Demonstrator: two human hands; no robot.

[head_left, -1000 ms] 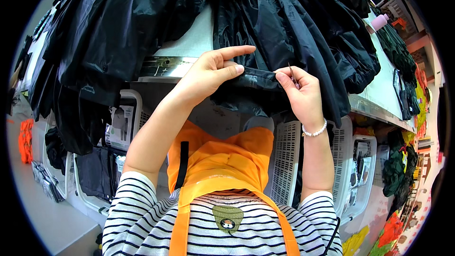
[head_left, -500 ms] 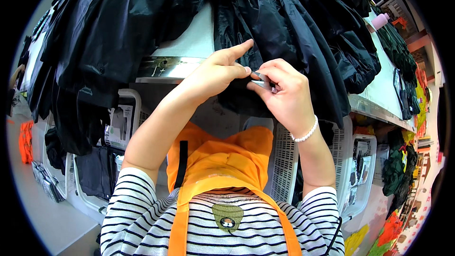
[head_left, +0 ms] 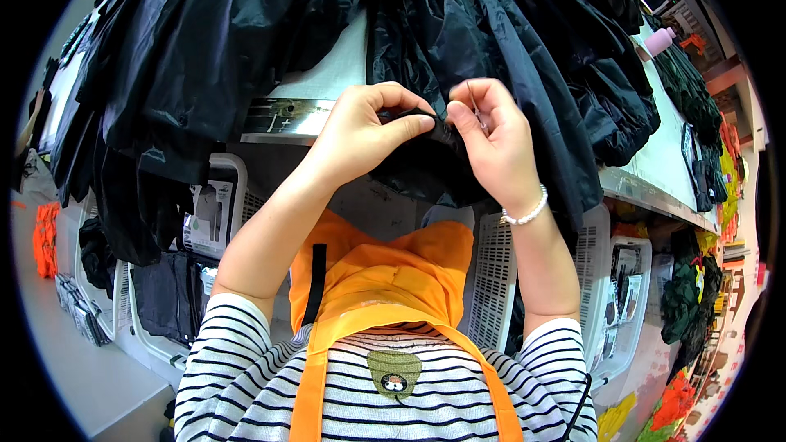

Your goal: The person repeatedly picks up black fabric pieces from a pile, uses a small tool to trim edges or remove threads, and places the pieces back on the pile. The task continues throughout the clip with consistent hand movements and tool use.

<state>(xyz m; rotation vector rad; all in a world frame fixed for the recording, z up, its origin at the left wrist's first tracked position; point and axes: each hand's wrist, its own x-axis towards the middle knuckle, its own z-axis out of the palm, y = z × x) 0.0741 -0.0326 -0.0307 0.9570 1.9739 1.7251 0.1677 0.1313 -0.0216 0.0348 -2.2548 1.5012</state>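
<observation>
A black garment point(head_left: 422, 151) of thin shiny cloth hangs over the table edge in front of me. My left hand point(head_left: 372, 127) has its thumb and fingers closed on a gathered edge of that cloth. Just to the right, my right hand point(head_left: 498, 137) is closed too, fingertips at the same edge. Part of a small pair of silver thread snips point(head_left: 478, 113) shows between its fingers; the rest is hidden in the palm, and motion smears the fingertips slightly. Whether those fingertips also pinch cloth or thread cannot be told.
More black garments point(head_left: 188, 41) lie heaped across the white table point(head_left: 332, 74), whose metal edge point(head_left: 286, 117) runs before me. White plastic baskets point(head_left: 493, 278) with packaged dark clothing stand below on both sides. A pink bottle point(head_left: 657, 42) stands far right, near green and orange cloth.
My left index finger has gone from pointing out to curled onto the black cloth. The edge is lifted between my hands. My right hand has turned upward, tucking the snips into its palm.
</observation>
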